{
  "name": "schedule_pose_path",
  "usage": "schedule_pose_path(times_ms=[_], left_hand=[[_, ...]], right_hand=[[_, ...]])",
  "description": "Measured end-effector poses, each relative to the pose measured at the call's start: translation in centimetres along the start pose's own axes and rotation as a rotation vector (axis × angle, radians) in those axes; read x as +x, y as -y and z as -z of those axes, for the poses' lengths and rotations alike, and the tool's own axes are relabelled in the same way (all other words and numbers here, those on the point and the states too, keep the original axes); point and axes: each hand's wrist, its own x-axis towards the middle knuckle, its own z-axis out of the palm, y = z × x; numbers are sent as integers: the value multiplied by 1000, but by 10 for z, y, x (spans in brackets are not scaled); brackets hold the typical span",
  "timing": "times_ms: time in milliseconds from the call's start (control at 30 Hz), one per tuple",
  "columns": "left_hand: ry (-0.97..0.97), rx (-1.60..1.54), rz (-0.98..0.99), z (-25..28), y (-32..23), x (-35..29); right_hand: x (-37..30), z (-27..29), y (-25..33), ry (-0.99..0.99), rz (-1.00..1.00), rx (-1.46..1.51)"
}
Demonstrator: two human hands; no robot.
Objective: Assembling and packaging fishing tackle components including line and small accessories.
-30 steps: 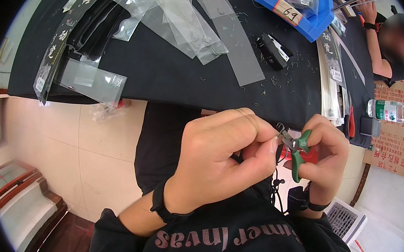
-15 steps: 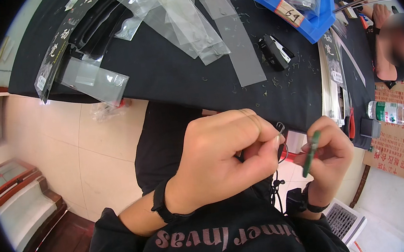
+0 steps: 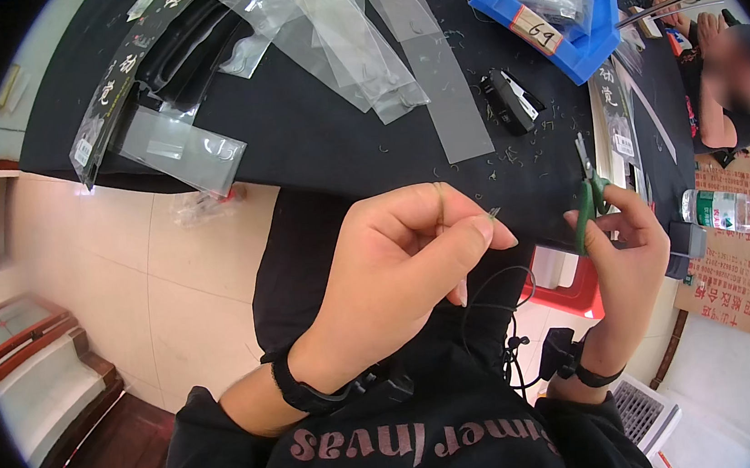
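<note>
Between thumb and forefinger of the left hand sits a small thin piece, pinched, its kind too small to tell. Grasped in the right hand is a green-handled tool, tips pointing away from the body. Beyond both hands, on the black table: black stapler, clear plastic strips, blue bin.

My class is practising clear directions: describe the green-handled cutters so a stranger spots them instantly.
Find the black-covered table, then the person's right hand by its near edge. The green-handled cutters are in that hand, metal tips toward the picture's top. Their green handles set them apart from the black stapler-like tool on the table.
</note>
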Motion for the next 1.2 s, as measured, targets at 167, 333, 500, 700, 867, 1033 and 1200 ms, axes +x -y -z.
schedule_pose_path(times_ms=[167, 333, 500, 700, 867, 1033, 1200], left_hand=[[1, -40, 41, -1, -3, -1], [-15, 155, -29, 0, -2, -4], [24, 359, -262, 2, 5, -4], [49, 438, -359, 1, 5, -3], [55, 452, -361, 1, 5, -3], [46, 447, -371, 1, 6, -3], [51, 454, -375, 0, 7, -3]], right_hand=[[-1, -7, 14, 8, 211, 34], [-9, -5, 16, 251, 233, 178], [-11, -4, 16, 305, 337, 175], [-11, -5, 16, 297, 353, 169], [-11, -6, 20, 284, 355, 127], [-11, -5, 21, 280, 332, 116], [-11, -4, 20, 281, 348, 116]])
